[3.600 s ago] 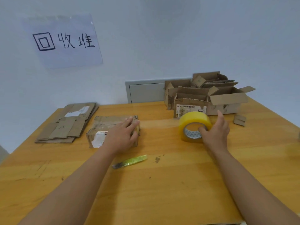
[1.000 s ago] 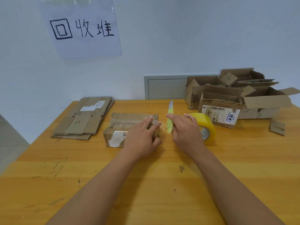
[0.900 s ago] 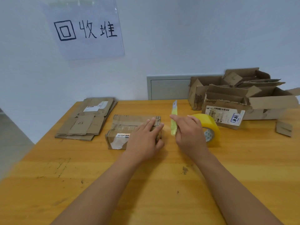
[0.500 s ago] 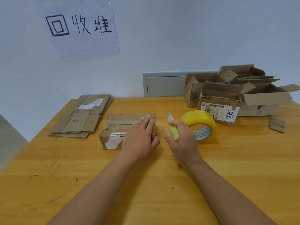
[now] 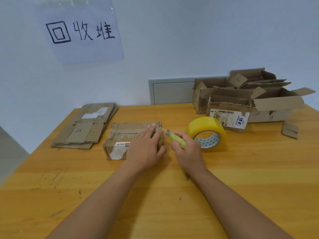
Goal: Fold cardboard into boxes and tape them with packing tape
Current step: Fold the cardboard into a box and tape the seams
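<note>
Careful: your right hand [image 5: 187, 152] holds the knife [image 5: 176, 138], blade beside your left hand [image 5: 146, 149] flat on the box [image 5: 124, 133]; a slip cuts fingers.

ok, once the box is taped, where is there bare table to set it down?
Bare wood: the near table around both forearms, and the far strip between the flat cardboard stack and the open boxes. Crowded: the middle, where the left hand presses the small box and the right hand grips the cutter beside the tape roll.
</note>
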Available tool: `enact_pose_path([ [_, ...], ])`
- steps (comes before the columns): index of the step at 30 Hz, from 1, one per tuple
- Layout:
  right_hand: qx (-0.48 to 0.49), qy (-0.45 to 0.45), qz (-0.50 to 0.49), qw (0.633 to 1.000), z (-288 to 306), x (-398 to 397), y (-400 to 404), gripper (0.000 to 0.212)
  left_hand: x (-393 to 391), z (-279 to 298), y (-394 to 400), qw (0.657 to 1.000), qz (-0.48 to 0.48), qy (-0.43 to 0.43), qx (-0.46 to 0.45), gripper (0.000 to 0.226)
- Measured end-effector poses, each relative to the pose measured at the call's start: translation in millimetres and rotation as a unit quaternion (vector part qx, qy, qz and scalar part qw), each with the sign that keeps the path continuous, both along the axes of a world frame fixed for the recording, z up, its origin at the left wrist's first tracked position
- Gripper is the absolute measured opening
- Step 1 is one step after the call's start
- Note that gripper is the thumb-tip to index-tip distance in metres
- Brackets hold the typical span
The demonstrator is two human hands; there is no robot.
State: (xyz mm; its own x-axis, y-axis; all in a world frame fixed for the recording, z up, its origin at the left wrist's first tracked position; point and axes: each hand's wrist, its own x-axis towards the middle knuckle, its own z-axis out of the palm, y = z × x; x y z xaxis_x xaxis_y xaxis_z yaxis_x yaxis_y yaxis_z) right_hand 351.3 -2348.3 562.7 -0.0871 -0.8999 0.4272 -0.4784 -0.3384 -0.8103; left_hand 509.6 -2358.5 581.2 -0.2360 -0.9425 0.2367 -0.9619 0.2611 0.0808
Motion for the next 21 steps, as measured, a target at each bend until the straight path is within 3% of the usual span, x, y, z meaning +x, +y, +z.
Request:
enact_pose_path([
  [17, -0.009, 0.065, 0.045, 0.997, 5.3, -2.0, 2.7, 0.044, 1.1, 1.5, 0.5, 1.000, -0.010, 0.000, 0.010, 0.060],
  [21, 0.030, -0.005, 0.051, 0.998, 31.0, -15.1, 0.1, 0.044, 3.6, 6.1, 1.3, 0.999, -0.015, -0.005, 0.032, 0.067],
])
